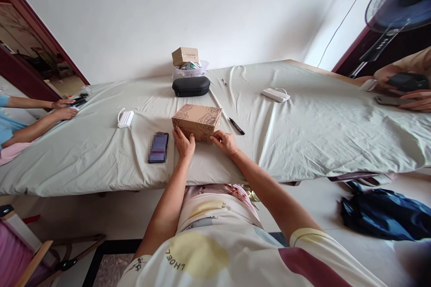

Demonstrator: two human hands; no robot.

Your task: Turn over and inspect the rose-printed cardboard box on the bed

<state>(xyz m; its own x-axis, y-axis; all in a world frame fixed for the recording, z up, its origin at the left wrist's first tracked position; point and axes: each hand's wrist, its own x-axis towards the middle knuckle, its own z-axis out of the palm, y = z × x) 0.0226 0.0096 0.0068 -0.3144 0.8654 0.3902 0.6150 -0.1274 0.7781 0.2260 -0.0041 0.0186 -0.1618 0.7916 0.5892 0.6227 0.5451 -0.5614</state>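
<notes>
A brown cardboard box with black scribbled line drawings rests on the cloth-covered table in front of me. My left hand lies against its near left side, fingers spread with the thumb apart. At the near right corner, my right hand has its fingers curled in and pressed to the box edge; whatever is between them is hidden. To the right of the box lies a black marker pen. A smartphone with its screen lit lies left of my left hand.
Behind the box sit a black hard case and a clear plastic tub topped by a small carton. White power banks with cords lie to either side. Other people's hands are at both table ends. A fan stands right.
</notes>
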